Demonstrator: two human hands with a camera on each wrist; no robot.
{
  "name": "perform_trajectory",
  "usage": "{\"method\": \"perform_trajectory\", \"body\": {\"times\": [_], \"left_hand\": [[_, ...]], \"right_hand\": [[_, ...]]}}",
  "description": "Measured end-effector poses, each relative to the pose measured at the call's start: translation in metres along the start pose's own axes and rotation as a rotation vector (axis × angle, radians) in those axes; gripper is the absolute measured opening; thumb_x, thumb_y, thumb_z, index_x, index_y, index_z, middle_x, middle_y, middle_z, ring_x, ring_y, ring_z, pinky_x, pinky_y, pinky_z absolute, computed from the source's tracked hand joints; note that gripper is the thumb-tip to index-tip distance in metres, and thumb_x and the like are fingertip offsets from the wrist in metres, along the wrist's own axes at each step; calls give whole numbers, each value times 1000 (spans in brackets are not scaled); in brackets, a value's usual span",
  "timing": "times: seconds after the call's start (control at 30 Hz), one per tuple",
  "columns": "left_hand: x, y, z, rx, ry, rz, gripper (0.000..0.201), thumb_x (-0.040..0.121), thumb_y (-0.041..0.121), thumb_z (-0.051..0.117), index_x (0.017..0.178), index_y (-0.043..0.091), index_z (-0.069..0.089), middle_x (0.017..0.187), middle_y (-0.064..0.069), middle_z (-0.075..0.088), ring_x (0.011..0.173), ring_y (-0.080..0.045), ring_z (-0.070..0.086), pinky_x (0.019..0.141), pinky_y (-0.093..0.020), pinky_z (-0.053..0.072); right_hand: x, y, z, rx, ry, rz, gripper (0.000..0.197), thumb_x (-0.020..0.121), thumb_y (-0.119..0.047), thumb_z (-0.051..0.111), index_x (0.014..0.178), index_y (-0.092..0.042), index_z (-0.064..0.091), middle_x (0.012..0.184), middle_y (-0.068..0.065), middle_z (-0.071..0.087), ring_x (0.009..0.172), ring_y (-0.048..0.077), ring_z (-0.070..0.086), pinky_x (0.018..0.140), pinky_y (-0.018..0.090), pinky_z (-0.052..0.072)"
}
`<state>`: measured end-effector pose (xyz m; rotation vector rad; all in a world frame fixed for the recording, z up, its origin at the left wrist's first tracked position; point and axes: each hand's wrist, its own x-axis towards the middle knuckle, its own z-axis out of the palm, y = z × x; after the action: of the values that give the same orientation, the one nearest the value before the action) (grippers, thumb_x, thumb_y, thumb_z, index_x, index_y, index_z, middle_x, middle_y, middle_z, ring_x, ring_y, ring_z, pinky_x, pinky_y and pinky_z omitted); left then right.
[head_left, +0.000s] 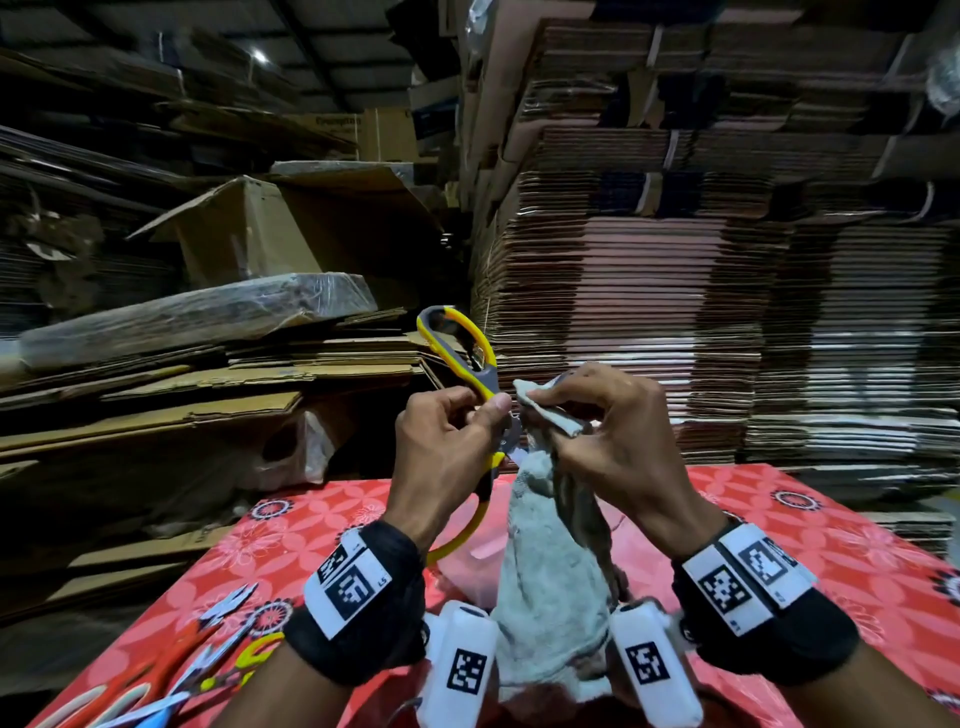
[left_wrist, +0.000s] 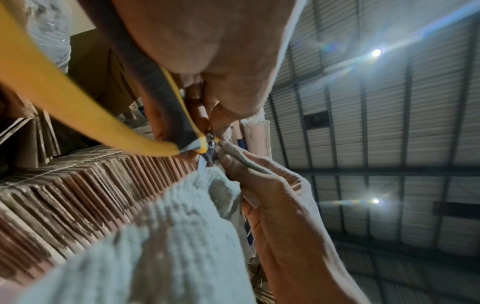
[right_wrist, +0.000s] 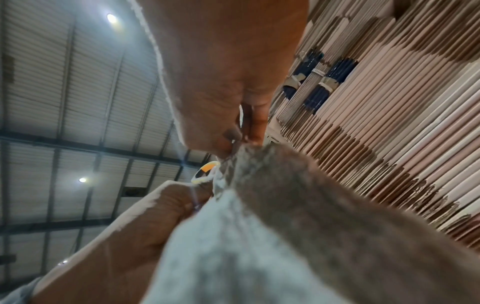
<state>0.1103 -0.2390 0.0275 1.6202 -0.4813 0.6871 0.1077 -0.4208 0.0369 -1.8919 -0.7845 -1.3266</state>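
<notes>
**Operator:** Where are the scissors (head_left: 487, 382) just now?

**Spotter:** Up off the table (head_left: 831, 530), above its middle. Your left hand (head_left: 441, 452) grips them near the pivot, fingers curled round the yellow-grey handles. The handles are spread, one loop rising away from you and the other curving down toward your wrist.

**Operator:** And the blades?

**Spotter:** They run rightward into the cloth (head_left: 550, 571), so the long axis points at your right hand (head_left: 608, 436), the one nearer the steel. Its thumb and fingertips pinch a fold of cloth against the blade. How much blade is covered I can't quite tell. Wipe along that axis, off the edge. Spare scissors (head_left: 208, 654) lie at the table's near left corner.
</notes>
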Motion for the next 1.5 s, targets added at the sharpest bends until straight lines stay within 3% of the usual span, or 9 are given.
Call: {"method": "perform_trajectory", "body": {"times": [0.17,0.37,0.63,0.77,0.87,1.0,1.1,1.2,1.5], "left_hand": [[-5,9,-1,134,30,79,31,96,25,75,68,15,69,66,-14,70,60,-39,70,49,-52,57],[-4,11,1,144,54,129,28,96,24,74,71,12,72,67,-6,72,64,-17,70,59,-47,58],[1,10,-5,94,-16,91,25,94,36,72,81,16,77,77,-1,77,79,-25,77,68,-55,63],[0,10,-7,135,-1,87,29,97,25,74,71,10,72,68,-6,73,67,-31,74,57,-50,62],[1,7,-6,156,2,96,34,97,28,74,68,11,68,68,-18,70,58,-42,68,47,-49,57],[2,4,-3,139,-1,75,36,96,29,74,69,8,67,71,-22,68,62,-42,68,53,-57,56],[6,5,-5,96,22,49,36,95,32,75,73,3,68,71,-18,69,64,-23,67,64,-58,59],[9,12,-5,33,11,45,32,88,42,72,79,11,74,73,-11,73,74,-32,74,67,-62,60],[28,36,-6,117,-18,124,51,87,49,68,82,-2,70,78,-19,73,71,-43,70,63,-59,59]], "right_hand": [[3,10,-8,-52,150,105,14,80,-13,90,92,-10,84,83,-2,75,75,8,72,70,11,54],[4,-4,-10,-8,7,60,27,67,0,86,92,-10,83,79,-2,70,71,9,68,63,18,53],[-2,-9,-3,11,-33,-16,38,57,4,74,92,-8,81,77,2,68,70,16,67,60,32,54],[2,2,-4,-33,43,43,38,59,13,77,91,-6,81,80,3,71,72,16,69,66,17,54],[8,16,-15,-16,127,191,17,76,-6,90,91,-10,82,81,-3,74,75,8,72,70,4,48],[13,7,-22,-11,118,195,17,76,-7,86,92,-13,83,85,-4,77,79,7,74,71,15,55],[15,-12,-24,87,3,154,23,72,-3,83,91,-15,83,84,-5,77,76,7,73,68,22,58],[12,-22,-17,130,-98,92,20,72,-14,86,91,-16,81,85,-5,76,78,6,74,72,24,60],[37,-11,-19,114,178,201,16,81,-15,88,94,-21,82,87,-10,78,80,1,74,75,23,60]]}}
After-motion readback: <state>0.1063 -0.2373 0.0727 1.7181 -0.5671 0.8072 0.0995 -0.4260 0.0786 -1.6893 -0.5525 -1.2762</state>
